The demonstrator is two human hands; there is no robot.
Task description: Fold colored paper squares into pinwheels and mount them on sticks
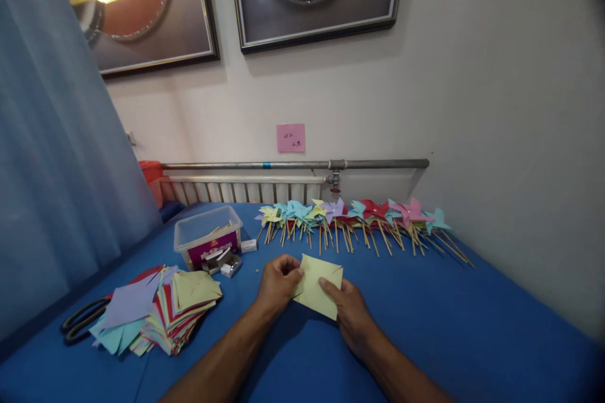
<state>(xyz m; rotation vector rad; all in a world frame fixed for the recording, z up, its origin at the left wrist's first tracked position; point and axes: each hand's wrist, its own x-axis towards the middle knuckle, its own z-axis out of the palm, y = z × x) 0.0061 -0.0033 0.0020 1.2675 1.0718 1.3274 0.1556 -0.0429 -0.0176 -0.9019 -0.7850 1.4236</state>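
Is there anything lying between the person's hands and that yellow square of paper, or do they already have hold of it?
Nothing visible is in the way. The left hand pinches the yellow paper square at its left edge, and the right hand presses fingers on its lower right part. The stack of coloured paper and the plastic box lie off to the left.

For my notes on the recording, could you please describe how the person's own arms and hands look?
Both forearms are bare, with no sleeves in view. The left hand and right hand wear no gloves; no rings, watch or wristbands show.
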